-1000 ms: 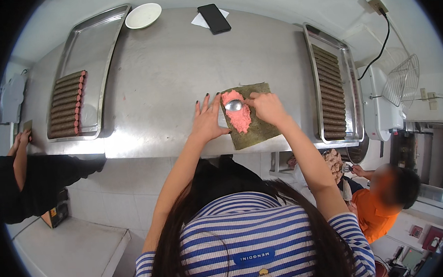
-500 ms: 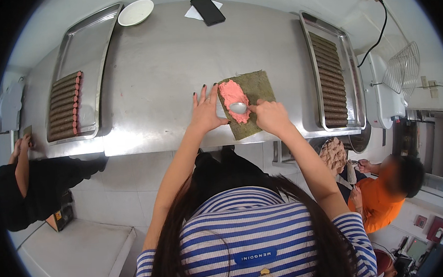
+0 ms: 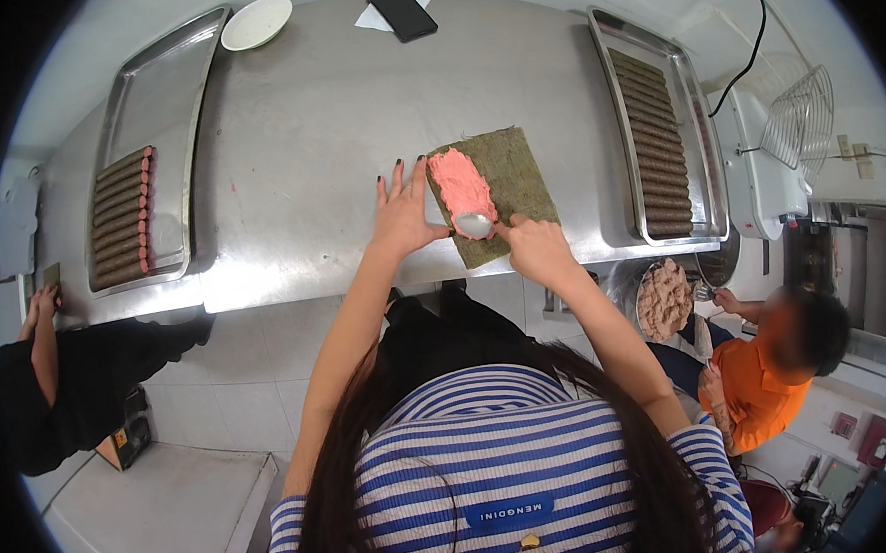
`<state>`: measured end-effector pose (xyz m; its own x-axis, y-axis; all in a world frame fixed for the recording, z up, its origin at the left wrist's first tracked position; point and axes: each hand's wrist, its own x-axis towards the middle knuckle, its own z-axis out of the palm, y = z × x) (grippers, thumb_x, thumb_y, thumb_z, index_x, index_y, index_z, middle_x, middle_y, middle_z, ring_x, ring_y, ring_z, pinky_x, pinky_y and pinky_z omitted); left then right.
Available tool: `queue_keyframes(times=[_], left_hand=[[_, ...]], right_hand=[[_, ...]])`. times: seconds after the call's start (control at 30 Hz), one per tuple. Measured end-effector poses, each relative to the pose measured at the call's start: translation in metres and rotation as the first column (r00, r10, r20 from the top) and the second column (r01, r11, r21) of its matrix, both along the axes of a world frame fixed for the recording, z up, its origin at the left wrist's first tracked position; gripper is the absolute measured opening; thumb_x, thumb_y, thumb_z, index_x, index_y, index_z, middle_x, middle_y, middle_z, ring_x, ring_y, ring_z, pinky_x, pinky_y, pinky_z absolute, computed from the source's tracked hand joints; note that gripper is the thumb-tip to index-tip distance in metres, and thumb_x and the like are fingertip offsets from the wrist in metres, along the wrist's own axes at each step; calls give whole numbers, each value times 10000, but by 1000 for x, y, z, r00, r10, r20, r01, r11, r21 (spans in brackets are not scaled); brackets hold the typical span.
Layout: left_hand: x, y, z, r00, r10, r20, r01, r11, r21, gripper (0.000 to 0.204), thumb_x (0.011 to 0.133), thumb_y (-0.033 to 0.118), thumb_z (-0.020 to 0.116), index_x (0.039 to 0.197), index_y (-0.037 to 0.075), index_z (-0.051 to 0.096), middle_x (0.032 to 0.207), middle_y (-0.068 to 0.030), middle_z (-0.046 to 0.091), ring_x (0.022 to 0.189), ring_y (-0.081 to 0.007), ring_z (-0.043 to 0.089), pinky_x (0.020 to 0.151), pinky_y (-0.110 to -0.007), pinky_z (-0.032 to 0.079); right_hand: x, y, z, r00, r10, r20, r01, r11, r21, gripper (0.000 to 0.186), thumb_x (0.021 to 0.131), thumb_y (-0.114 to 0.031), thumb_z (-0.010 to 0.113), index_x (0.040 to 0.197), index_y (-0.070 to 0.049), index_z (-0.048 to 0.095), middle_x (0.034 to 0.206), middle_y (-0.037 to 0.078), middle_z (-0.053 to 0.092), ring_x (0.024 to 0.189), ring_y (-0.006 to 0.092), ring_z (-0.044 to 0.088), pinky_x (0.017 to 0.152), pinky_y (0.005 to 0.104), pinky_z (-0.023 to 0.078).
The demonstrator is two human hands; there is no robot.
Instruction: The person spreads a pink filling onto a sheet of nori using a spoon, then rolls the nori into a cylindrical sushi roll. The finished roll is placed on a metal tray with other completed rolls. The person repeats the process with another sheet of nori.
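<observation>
A dark green seaweed sheet (image 3: 518, 177) lies on the steel table (image 3: 315, 133) near its front edge. A strip of pink paste (image 3: 458, 181) covers the sheet's left part. My right hand (image 3: 534, 250) grips a metal spoon (image 3: 474, 224), whose bowl rests on the near end of the paste. My left hand (image 3: 403, 210) lies flat with fingers spread on the table, touching the sheet's left edge.
A steel tray (image 3: 699, 143) at the right holds a long row of dark rolls (image 3: 653, 145); a left tray (image 3: 158, 101) holds several rolls (image 3: 119, 218). A white plate (image 3: 255, 22) and a black phone (image 3: 401, 11) lie at the back. One person in orange (image 3: 769, 380) sits right, another person's arm (image 3: 40, 338) left.
The spoon has slid down the paste toward the sheet's near end, spreading it into a longer strip. My left hand stays on the sheet's left edge.
</observation>
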<state>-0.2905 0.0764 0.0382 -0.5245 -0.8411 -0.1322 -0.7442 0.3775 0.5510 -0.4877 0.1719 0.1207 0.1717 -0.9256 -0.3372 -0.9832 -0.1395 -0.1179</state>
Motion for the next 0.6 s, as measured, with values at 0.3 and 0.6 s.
queue_keyframes(times=[0.3,0.6], left_hand=[[-1,-1,7,998,-5,57,4,999,32,1208,572,429,826,1480,47,127,1441,-165,404,1432,-330,157,1149,-536,102],[-1,0,5,999,3,50,-5,999,37,1194,572,401,821,1480,53,128,1436,-165,408,1431,-335,159,1150,-538,94]], right_hand=[[-5,23,-2,999,36,-24,-36,999,-11,322,743,-54,559,1053,-49,647,924,146,616,759,322,666,640,426,533],[-30,46,21,996,67,66,-53,980,-192,362,762,-45,558,1105,-106,657,864,77,585,759,264,643,604,395,518]])
